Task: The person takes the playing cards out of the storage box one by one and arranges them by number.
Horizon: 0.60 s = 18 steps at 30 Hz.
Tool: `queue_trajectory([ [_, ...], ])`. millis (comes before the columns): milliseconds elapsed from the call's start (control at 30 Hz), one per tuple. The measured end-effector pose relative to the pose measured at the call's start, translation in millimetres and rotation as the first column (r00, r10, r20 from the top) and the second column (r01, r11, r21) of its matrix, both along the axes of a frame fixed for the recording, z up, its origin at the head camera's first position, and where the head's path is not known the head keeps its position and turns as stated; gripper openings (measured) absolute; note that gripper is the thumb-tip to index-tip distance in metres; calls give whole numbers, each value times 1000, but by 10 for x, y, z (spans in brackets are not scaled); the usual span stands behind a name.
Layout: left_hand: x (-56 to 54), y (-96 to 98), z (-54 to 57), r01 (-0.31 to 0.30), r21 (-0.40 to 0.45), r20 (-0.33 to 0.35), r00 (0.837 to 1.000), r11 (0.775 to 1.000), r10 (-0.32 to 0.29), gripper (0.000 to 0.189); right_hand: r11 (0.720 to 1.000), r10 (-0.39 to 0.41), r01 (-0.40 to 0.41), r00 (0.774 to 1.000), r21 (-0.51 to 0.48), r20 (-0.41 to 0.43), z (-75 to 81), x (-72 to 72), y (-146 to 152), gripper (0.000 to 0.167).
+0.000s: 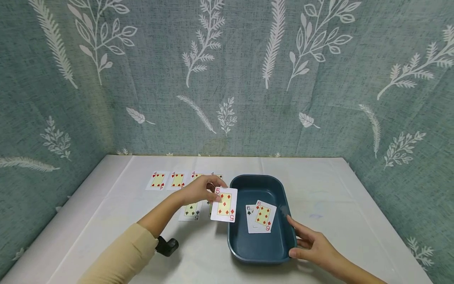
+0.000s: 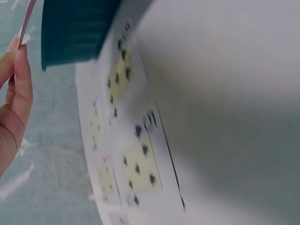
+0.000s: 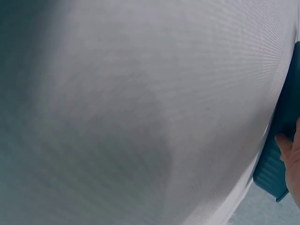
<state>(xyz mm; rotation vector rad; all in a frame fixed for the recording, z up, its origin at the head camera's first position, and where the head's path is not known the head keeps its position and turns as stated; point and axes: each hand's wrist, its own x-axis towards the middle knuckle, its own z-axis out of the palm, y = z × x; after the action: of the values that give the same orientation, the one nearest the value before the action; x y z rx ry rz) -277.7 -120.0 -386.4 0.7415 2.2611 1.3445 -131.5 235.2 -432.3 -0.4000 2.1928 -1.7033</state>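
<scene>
My left hand pinches a five of diamonds card between thumb and fingers, its face toward the head camera. The card overlaps the left rim of a dark blue tray in the head view; the left wrist view shows it edge-on. Inside the tray lie a six of diamonds and, partly under it, a black six. At the tray's right side, my right hand grips the rim and wall, thumb toward the near corner. A black five lies face up on the table, left of the tray.
A row of fours, among them a red four at its left end, lies at the back left, partly hidden by my left hand. A second black-suited card is beside the black five. Patterned green cloth hangs behind the white table.
</scene>
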Motion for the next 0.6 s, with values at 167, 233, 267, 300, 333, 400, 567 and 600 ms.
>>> queue_trajectory([
  [167,7,-156,-6,-28,2,13,1000,1000,28,37,1000,12,-12,1000,-17,-9,-3,-2,7,79],
  [233,11,-210,3,-37,6,17,999,999,37,38,999,21,-21,1000,-29,-15,-5,-4,12,78],
  [267,13,-234,8,-39,7,14,999,999,39,38,999,21,-22,1000,-31,-15,-5,-4,14,78],
  [300,15,-257,14,-45,7,13,999,999,45,38,999,22,-22,1000,-31,-14,-2,-3,14,78],
  [333,17,-281,19,-50,3,12,999,999,50,38,999,22,-22,1000,-31,-13,-2,-4,15,78],
  [400,20,-332,28,-61,0,9,998,998,61,39,999,20,-20,1000,-26,-8,3,-5,13,78],
  [567,23,-474,40,-90,-6,10,996,996,90,39,1000,7,-7,1000,-14,9,18,-5,-2,79],
  [600,24,-507,45,-93,-6,10,996,996,93,39,1000,4,-3,1000,-12,13,20,-5,-4,79],
])
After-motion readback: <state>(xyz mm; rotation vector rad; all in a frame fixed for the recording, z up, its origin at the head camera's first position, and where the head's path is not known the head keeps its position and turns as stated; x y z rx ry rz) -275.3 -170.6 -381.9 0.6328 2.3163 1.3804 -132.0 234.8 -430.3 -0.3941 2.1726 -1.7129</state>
